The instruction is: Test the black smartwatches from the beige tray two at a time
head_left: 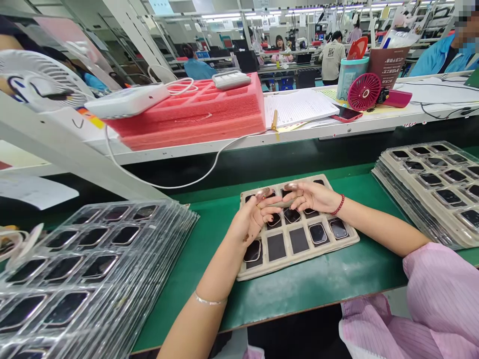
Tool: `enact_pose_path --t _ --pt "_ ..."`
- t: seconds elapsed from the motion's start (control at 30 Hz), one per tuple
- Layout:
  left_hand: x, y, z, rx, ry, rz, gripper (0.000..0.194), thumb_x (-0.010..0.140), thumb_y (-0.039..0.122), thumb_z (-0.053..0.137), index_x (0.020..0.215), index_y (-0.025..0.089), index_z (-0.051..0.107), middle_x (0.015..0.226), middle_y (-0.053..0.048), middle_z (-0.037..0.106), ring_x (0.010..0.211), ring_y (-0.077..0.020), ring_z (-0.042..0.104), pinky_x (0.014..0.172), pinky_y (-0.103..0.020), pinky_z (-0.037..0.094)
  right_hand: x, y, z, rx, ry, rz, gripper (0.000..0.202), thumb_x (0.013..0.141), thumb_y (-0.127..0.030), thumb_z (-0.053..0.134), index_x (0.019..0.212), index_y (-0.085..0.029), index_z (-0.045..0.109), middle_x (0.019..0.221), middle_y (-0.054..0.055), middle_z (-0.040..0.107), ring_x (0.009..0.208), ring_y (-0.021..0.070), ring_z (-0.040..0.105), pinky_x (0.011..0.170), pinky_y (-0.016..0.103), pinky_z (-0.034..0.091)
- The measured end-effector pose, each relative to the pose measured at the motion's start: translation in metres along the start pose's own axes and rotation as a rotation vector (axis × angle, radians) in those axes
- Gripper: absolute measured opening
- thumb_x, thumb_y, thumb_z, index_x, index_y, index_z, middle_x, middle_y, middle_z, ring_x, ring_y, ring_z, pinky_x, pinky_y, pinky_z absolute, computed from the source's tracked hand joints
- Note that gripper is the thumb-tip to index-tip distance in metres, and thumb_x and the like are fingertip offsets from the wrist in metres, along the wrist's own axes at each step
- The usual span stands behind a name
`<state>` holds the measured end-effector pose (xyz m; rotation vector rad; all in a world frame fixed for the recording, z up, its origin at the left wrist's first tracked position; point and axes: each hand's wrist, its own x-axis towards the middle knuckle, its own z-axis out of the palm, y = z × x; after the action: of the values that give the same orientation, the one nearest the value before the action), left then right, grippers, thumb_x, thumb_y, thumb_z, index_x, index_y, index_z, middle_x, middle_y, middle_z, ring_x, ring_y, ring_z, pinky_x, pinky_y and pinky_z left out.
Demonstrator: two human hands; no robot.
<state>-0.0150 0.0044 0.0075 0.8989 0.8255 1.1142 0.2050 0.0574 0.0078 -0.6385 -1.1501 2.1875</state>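
Note:
My left hand (251, 219) is raised over the near-left part of a beige tray (299, 260), pinching a shiny rose-gold smartwatch body (263, 193) seen edge-on. Facing it from the right, my right hand (310, 196) grips another smartwatch body (291, 186) at its fingertips. The two pieces are close together but apart. Square watch faces with black screens lie in the tray's pockets, one at the near-left corner (252, 251) and others at the near right (318, 233). Two pockets between them (277, 247) show only dark bottoms. My hands hide part of the back rows.
Stacked clear trays of watch bodies stand on the left (93, 239) and on the right (430, 184) of the green table (202, 249). A shelf behind carries red foam (194, 119), papers (299, 105) and a pink fan (364, 92). A white cable (179, 186) hangs below it.

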Motion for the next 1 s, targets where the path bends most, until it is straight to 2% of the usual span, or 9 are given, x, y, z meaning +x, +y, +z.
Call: enact_pose_path --t 0.07,0.13,0.33,0.43,0.57,0.67,0.77,0.87,1.0 --pt "0.001 0.004 -0.002 -0.087 0.008 -0.053 0.05 0.088 0.055 0.044 0.108 0.012 0.061 0.106 -0.017 0.069 0.075 -0.018 0.068 0.052 -0.022 0.049 -0.001 -0.005 -0.001 0.114 -0.022 0.074 0.05 0.1 -0.047 0.027 0.115 -0.008 0.054 0.097 0.016 0.068 0.07 0.0176 0.069 0.057 0.024 0.057" --pt "0.001 0.006 -0.003 -0.136 0.017 -0.073 0.053 0.091 0.056 0.038 0.106 0.012 0.063 0.104 -0.017 0.07 0.072 -0.0176 0.067 0.05 -0.023 0.048 -0.001 -0.008 -0.003 0.187 -0.028 0.116 0.062 0.1 -0.052 0.013 0.114 -0.007 0.054 0.094 0.017 0.069 0.068 0.0186 0.068 0.055 0.026 0.056" --pt "0.001 0.008 -0.007 -0.182 0.0 -0.073 0.055 0.089 0.056 0.04 0.107 0.01 0.064 0.102 -0.017 0.07 0.066 -0.0163 0.064 0.05 -0.024 0.048 -0.001 -0.011 -0.007 0.257 -0.011 0.098 0.063 0.098 -0.053 0.012 0.112 -0.008 0.054 0.094 0.016 0.07 0.068 0.0182 0.068 0.054 0.026 0.056" --pt "0.001 0.006 -0.006 -0.17 -0.021 -0.059 0.054 0.084 0.058 0.05 0.106 0.011 0.063 0.096 -0.015 0.071 0.063 -0.0148 0.063 0.049 -0.022 0.047 -0.001 -0.01 -0.008 0.238 -0.034 0.085 0.058 0.099 -0.051 0.015 0.111 -0.008 0.053 0.094 0.015 0.07 0.068 0.018 0.069 0.054 0.026 0.057" --pt "0.0 -0.001 -0.001 0.021 -0.012 0.004 0.051 0.069 0.036 0.077 0.111 0.014 0.057 0.097 -0.01 0.07 0.068 -0.0138 0.066 0.052 -0.018 0.047 0.0 -0.003 -0.006 0.086 -0.054 0.012 0.027 0.093 -0.031 0.05 0.112 -0.013 0.048 0.099 0.013 0.069 0.07 0.0159 0.07 0.055 0.021 0.058" --pt "-0.001 -0.007 0.005 0.191 0.02 0.049 0.06 0.063 0.022 0.081 0.113 0.017 0.05 0.097 -0.006 0.067 0.072 -0.0151 0.067 0.053 -0.018 0.047 0.0 0.004 -0.002 -0.083 -0.014 -0.082 0.046 0.075 -0.011 0.067 0.115 -0.016 0.045 0.102 0.01 0.067 0.072 0.014 0.069 0.059 0.02 0.058" --pt "-0.003 -0.01 0.01 0.286 0.045 0.103 0.058 0.066 0.022 0.078 0.115 0.019 0.047 0.098 -0.005 0.064 0.076 -0.0161 0.067 0.054 -0.019 0.047 0.001 0.009 0.002 -0.277 0.044 -0.178 0.053 0.069 -0.008 0.067 0.116 -0.018 0.046 0.098 0.005 0.066 0.065 0.0109 0.065 0.055 0.02 0.057" --pt "-0.004 -0.011 0.011 0.361 0.043 0.144 0.051 0.072 0.027 0.072 0.117 0.018 0.048 0.096 -0.006 0.064 0.074 -0.0159 0.067 0.053 -0.02 0.046 0.001 0.014 0.004 -0.495 0.068 -0.298 0.045 0.072 -0.009 0.062 0.114 -0.016 0.049 0.088 0.002 0.063 0.057 0.0076 0.058 0.049 0.017 0.05" --pt "-0.004 -0.012 0.009 0.425 0.035 0.16 0.047 0.074 0.028 0.069 0.116 0.017 0.051 0.095 -0.007 0.064 0.074 -0.0166 0.066 0.055 -0.022 0.047 0.001 0.017 0.004 -0.645 0.042 -0.444 0.038 0.073 -0.008 0.06 0.11 -0.014 0.052 0.089 0.003 0.062 0.081 0.0131 0.063 0.068 0.021 0.052"
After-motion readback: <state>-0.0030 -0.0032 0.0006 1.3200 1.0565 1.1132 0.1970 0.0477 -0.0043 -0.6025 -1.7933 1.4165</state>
